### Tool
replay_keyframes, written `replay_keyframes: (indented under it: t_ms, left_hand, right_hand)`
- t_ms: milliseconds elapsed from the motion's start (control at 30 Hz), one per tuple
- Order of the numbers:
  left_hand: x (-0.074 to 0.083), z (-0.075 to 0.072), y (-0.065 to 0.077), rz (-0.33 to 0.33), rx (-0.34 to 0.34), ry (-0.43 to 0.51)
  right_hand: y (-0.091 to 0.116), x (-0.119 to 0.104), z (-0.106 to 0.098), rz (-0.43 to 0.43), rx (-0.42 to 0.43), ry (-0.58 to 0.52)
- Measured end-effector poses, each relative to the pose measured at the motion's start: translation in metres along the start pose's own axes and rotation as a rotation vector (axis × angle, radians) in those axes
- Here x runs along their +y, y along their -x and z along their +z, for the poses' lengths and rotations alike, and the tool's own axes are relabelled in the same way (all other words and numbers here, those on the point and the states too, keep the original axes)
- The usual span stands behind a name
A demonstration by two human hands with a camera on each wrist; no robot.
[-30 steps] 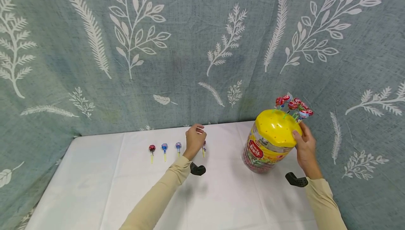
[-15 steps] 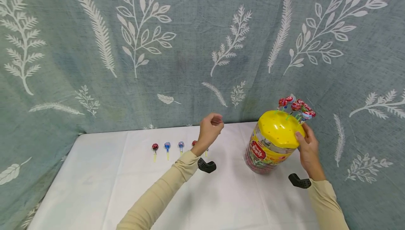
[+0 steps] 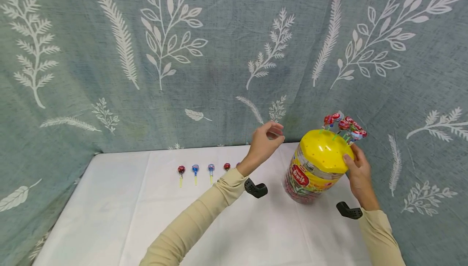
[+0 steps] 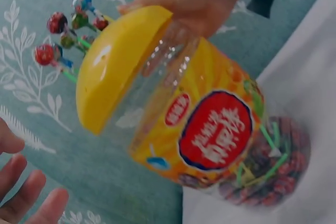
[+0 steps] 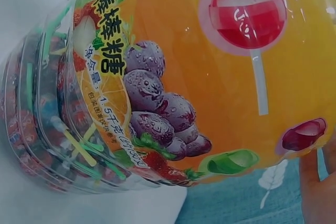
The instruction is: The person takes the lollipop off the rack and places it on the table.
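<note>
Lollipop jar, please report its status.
Right hand grips lollipop jar at yellow lid. Left hand near jar, nothing seen in it. No obstacle visible between them.

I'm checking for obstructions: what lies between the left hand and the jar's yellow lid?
The stretch is bare: the left wrist view shows only leaf-print curtain between left hand and yellow lid.

White cloth (image 3: 87, 221) covers the surface (image 3: 109, 184), a long crease (image 3: 135, 203) running front to back down its left part. And behind that surface, a grey-green curtain (image 3: 223, 59), wrapping round to both its sides! Pale leaf prints (image 3: 274, 50) everywhere: one small leaf (image 3: 194, 115) just above the surface's back edge, a tall feathery frond (image 3: 118, 26) well above it.
</note>
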State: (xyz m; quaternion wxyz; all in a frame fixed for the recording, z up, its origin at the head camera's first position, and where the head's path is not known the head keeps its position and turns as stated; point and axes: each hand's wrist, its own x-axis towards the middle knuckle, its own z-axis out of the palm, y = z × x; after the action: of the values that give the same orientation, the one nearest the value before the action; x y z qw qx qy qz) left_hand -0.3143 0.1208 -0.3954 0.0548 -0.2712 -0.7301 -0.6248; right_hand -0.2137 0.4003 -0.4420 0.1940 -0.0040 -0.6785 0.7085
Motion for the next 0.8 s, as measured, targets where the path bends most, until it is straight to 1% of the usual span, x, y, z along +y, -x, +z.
replay_keyframes:
  t_ms: [300, 500, 800]
  left_hand:
    - [0.019, 0.025, -0.019, 0.052, -0.023, -0.007]
    - [0.024, 0.039, -0.030, 0.106, -0.061, -0.017]
    - [0.031, 0.055, -0.043, 0.133, -0.090, -0.024]
  right_hand:
    - [-0.002, -0.001, -0.003, 0.029, -0.006, 0.065]
    - [-0.001, 0.000, -0.002, 0.036, 0.002, 0.072]
    - [-0.001, 0.000, -0.002, 0.020, -0.006, 0.058]
